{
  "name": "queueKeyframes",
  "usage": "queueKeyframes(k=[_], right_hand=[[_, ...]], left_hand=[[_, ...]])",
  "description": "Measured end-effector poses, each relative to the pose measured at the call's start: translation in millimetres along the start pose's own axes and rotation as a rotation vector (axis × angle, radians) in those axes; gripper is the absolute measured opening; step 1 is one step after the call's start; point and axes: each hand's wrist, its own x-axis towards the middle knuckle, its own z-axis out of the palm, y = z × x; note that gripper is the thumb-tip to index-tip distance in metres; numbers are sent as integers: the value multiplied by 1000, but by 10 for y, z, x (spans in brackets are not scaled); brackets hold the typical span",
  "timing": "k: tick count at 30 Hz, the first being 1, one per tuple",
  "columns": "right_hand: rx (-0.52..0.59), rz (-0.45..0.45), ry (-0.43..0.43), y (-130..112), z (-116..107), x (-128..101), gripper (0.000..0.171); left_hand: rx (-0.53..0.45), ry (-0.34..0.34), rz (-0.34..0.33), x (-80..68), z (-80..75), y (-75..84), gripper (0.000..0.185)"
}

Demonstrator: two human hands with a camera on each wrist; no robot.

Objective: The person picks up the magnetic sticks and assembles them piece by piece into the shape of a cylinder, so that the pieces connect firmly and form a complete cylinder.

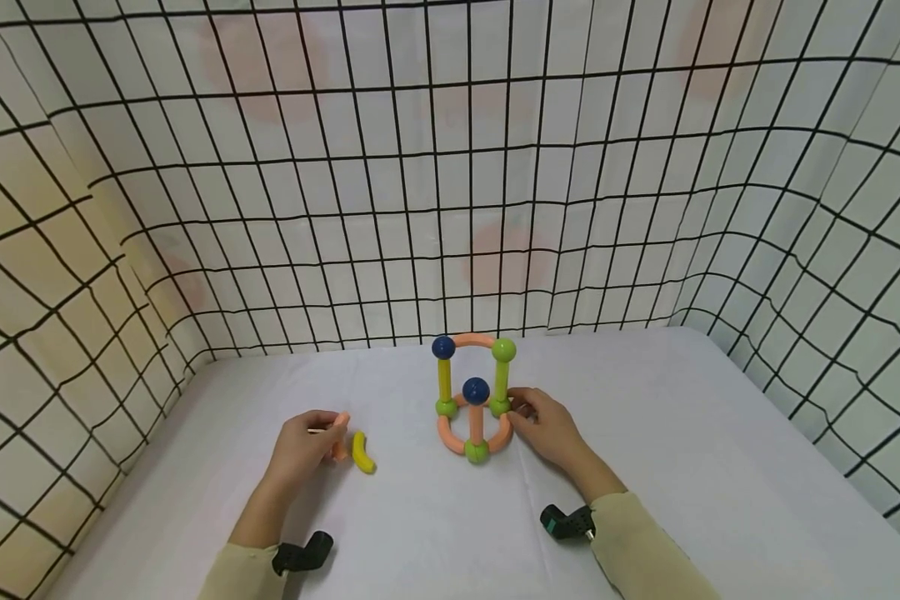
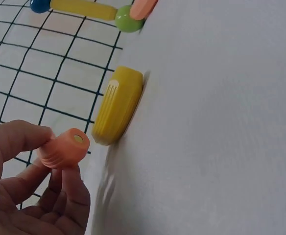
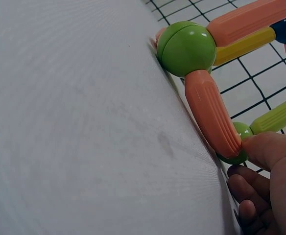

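Note:
My left hand (image 1: 305,447) pinches an orange magnetic rod (image 2: 64,148) between thumb and fingers; its end faces the left wrist camera. Right beside that hand, a curved yellow rod (image 1: 362,452) lies on the table. At the middle stands a frame of magnetic rods and balls: a ring of curved orange rods (image 1: 452,439) at the base, uprights, blue balls (image 1: 476,391) and a curved orange rod (image 1: 474,340) across the back top. My right hand (image 1: 546,425) grips the green ball (image 3: 241,131) at the frame's lower right corner, thumb against it; the fingers' contact is partly hidden.
A white cloth covers the table (image 1: 435,533). Black wire grid (image 1: 390,217) rises along its back and both sides, with pale sheets behind. Black wrist cameras (image 1: 303,553) sit on both forearms.

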Motion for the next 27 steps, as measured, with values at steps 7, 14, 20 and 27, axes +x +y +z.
queueKeyframes(k=[7,14,20,27], right_hand=[[1,18,-10,-12,8,11,40],[-1,19,-12,17,11,8,40],[-4,29,-6,19,13,-8,40],[2,11,-6,-1,6,2,39]], left_hand=[[-98,6,36,-2,-1,45,47],[-172,-23,52,2,51,86,37],[-229,-60,68,-24,89,177,35],[-300,-103,64,-47,189,300,38]])
